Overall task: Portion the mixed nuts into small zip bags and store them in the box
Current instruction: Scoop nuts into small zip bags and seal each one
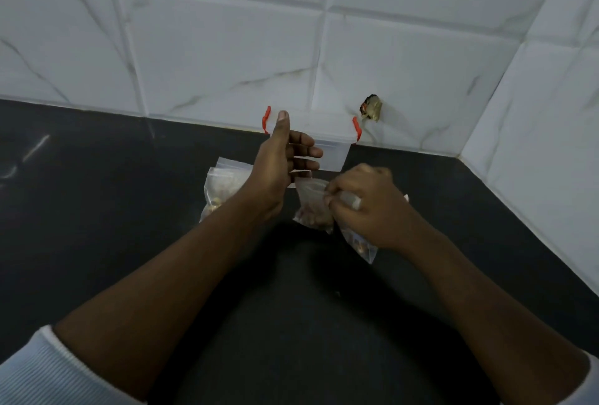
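Pinching zip bag (311, 207) — right grip (366, 210) | left grip (279, 165) spread before box (334, 149)

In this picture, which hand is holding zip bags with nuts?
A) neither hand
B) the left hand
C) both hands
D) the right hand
D: the right hand grips the zip bags of nuts, while the left hand is open, fingers straight, in front of the box.
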